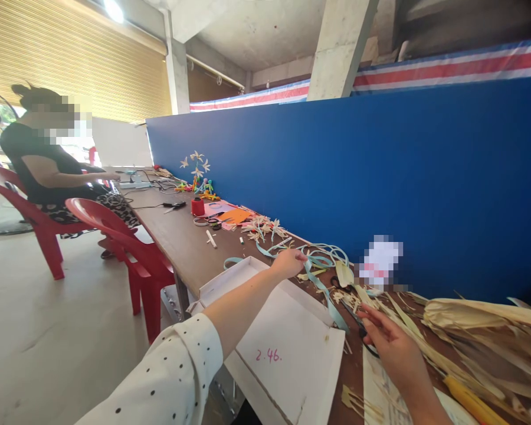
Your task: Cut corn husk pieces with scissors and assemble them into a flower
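Running from your left hand (288,264), its fingers pinched shut on it, the pale blue ribbon (322,287) slants toward you beside the white box (298,330). Its lower end lies nearer your right hand (393,348), whose fingers curl loosely on the scissors (361,332).

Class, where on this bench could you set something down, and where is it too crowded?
Bare patches: the brown tabletop between the red spool, the white box and the edge beside the red chairs; also the box's floor around "2.46.". Crowded: along the blue partition, and right among the husks.
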{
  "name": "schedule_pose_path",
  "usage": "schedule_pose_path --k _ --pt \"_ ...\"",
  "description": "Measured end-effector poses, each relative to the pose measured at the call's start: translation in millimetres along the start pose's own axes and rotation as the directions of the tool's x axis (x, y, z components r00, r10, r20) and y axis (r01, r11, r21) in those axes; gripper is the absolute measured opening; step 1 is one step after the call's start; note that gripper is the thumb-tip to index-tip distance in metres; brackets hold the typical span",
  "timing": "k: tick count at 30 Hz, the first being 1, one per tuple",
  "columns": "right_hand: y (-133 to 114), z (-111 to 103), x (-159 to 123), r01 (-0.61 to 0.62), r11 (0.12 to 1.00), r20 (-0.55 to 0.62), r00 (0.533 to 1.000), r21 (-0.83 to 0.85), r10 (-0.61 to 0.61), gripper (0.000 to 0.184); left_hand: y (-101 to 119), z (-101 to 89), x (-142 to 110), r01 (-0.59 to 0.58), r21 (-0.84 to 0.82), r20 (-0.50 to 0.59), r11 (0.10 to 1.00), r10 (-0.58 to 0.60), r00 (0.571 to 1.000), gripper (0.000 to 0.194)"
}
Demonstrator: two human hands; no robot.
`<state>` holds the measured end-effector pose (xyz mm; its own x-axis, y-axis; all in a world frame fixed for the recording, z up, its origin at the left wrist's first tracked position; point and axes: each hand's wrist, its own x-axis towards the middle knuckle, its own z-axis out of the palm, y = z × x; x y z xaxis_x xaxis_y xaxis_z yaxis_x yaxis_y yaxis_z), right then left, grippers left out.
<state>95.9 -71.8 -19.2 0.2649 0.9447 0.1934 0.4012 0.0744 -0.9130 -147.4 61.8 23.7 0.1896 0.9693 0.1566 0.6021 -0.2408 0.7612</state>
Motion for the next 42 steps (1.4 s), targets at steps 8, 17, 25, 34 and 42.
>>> schedule_pose_path --k 8,17,25,34,42 --pt "-6 -1 0 -0.082 0.996 -0.043 0.996 -0.025 0.081 0.052 0 -6.9 12 0.025 0.386 -0.087 0.922 0.009 0.996 0.032" --pt "-5 -4 3 -0.098 0.994 -0.058 0.994 -0.055 0.094 0.047 5 -10.8 36 0.076 0.443 -0.121 0.893 -0.024 0.992 0.026" --pt "1 -5 4 -0.084 0.995 -0.047 0.996 -0.053 0.082 0.048 31 -36.0 60 0.126 0.336 -0.231 0.933 -0.048 0.972 0.021" --pt "-2 -5 2 -0.086 0.996 -0.045 0.995 -0.027 0.085 0.048 66 -55.3 48 0.033 0.086 -0.338 0.996 -0.003 0.941 0.015" --pt "-3 -5 1 -0.108 0.994 -0.05 0.993 -0.035 0.106 0.05 99 -92.4 40 -0.37 -0.133 -0.482 0.919 0.266 0.835 0.017"
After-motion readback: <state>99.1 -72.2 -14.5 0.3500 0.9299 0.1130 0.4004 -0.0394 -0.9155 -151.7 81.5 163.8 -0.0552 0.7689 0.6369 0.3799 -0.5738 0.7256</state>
